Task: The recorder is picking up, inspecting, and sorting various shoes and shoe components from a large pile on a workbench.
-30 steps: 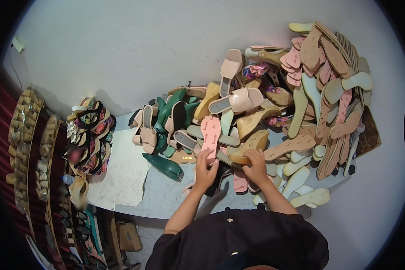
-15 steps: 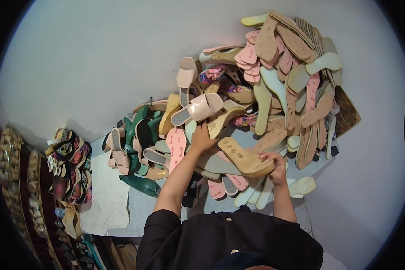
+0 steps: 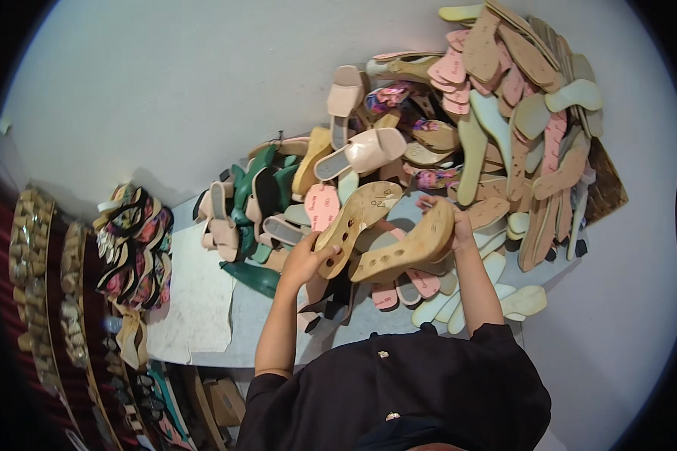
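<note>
In my left hand (image 3: 306,261) is a tan wedge shoe sole (image 3: 362,213) with a row of holes and handwritten marks, gripped at its near left end with the thumb on top. My right hand (image 3: 459,226) is closed around the thick heel of a second tan wedge sole (image 3: 406,257), which also has holes. The two soles are side by side above the table, their lower ends close together. Behind them lie a shiny blush slide sandal (image 3: 368,153) and a pink printed insole (image 3: 322,206).
A big heap of tan, pink and pale insoles (image 3: 485,139) covers the table's right side. Green shoes (image 3: 262,192) and blush sandals stand at the left, beside a white sheet (image 3: 192,301). Floral wedge sandals (image 3: 135,252) are stacked near racks of soles (image 3: 34,278). A wall rises behind.
My left hand has picked up a wedge sole from the heap and brought it nearer, beside the other. My right hand has turned its sole. The whole view has shifted.
</note>
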Demonstrator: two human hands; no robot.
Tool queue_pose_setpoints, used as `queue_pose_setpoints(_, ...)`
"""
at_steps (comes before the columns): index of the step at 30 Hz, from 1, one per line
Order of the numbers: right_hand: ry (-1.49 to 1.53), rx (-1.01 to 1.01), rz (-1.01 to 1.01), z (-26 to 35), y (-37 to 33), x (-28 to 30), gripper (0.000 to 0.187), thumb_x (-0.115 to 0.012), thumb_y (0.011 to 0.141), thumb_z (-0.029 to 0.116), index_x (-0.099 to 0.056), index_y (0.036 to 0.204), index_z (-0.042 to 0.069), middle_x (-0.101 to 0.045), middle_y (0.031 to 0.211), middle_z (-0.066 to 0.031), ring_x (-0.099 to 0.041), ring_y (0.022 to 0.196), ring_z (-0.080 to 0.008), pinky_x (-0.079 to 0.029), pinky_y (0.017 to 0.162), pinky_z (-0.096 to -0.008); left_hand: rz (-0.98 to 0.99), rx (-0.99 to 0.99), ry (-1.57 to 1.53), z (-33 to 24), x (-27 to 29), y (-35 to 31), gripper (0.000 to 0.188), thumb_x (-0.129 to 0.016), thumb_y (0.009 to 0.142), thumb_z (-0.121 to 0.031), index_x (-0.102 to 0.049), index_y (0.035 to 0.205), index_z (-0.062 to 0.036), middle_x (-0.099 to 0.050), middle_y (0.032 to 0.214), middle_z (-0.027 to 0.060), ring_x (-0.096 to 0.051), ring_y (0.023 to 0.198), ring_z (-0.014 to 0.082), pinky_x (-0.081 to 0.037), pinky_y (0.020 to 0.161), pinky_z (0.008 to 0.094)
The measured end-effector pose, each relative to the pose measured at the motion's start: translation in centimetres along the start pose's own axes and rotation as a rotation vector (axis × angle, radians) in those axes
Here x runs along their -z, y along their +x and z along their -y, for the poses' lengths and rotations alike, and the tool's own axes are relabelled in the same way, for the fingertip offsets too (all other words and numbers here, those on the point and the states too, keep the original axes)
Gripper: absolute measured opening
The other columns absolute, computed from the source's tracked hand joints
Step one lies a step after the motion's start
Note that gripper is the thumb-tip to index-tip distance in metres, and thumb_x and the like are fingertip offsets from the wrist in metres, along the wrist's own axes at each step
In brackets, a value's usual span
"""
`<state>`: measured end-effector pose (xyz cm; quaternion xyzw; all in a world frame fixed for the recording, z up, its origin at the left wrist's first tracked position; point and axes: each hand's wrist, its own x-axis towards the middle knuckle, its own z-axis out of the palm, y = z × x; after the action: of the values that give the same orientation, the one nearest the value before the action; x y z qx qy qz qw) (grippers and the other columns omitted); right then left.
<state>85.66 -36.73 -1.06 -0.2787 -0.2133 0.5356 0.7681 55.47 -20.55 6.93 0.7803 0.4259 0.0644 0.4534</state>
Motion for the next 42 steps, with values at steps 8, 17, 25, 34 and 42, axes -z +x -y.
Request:
queue_pose_setpoints(8, 0.101, 0.203, -0.479, -4.4, 0.4, -4.2, 0.047, -0.046, 0.09, 0.031, -0.041, 0.131, 0.006, -0.05, 0.125, -0.0058, -0.047, 0.113, -0.0177, -0.035, 0.098, -0.0316, -0.19, 0.008, -0.324, 3.5, -1.2, -4.7, 0.062, -0.066, 0.072, -0.034, -0.051, 0.115, 0.008, -0.062, 0.102, 0.0191, -0.06, 0.093, 0.0229, -0.043, 0.085, 0.0304)
queue_pose_setpoints(17, -0.253, 0.458, -0.611, -3.0, -1.1, -7.6, 0.033, -0.056, 0.086, 0.012, -0.048, 0.116, 0.0, -0.057, 0.102, -0.0072, -0.055, 0.091, -0.014, -0.044, 0.081, -0.026, -0.349, -0.064, -0.513, 4.8, -2.2, -7.0, 0.061, -0.065, 0.073, -0.03, -0.048, 0.119, 0.0063, -0.057, 0.113, 0.0204, -0.058, 0.098, 0.0222, -0.043, 0.086, 0.0306)
queue_pose_setpoints(25, -0.169, 0.292, -0.218, -4.9, -1.8, -19.1, 0.031, -0.049, 0.088, 0.013, -0.048, 0.117, 0.002, -0.058, 0.105, -0.009, -0.058, 0.095, -0.0202, -0.048, 0.084, -0.0327, -0.484, -0.122, -0.755, 9.7, 0.4, -15.1, 0.051, -0.058, 0.08, -0.027, -0.049, 0.117, 0.0061, -0.047, 0.116, 0.0135, -0.048, 0.107, 0.024, -0.035, 0.095, 0.0308)
queue_pose_setpoints(34, -0.173, -0.148, -0.019, -20.8, -3.5, -28.0, 0.032, -0.053, 0.087, 0.008, -0.05, 0.118, 0.001, -0.059, 0.105, -0.0068, -0.057, 0.095, -0.0156, -0.047, 0.082, -0.0272, -0.75, 0.261, -0.62, 21.6, 3.6, -25.6, 0.05, -0.059, 0.08, -0.034, -0.057, 0.112, 0.0042, -0.045, 0.122, 0.0159, -0.039, 0.119, 0.0257, -0.028, 0.1, 0.031)
queue_pose_setpoints(42, -0.386, -0.273, 0.009, -39.3, -4.2, -35.0, 0.03, -0.067, 0.08, 0.01, -0.054, 0.106, 0.002, -0.059, 0.09, -0.0029, -0.055, 0.08, -0.01, -0.044, 0.072, -0.0229, -0.861, 0.507, -0.456, 32.8, 10.3, -34.6, 0.046, -0.063, 0.077, -0.033, -0.063, 0.102, 0.0044, -0.047, 0.119, 0.0153, -0.039, 0.117, 0.0238, -0.031, 0.097, 0.0314)
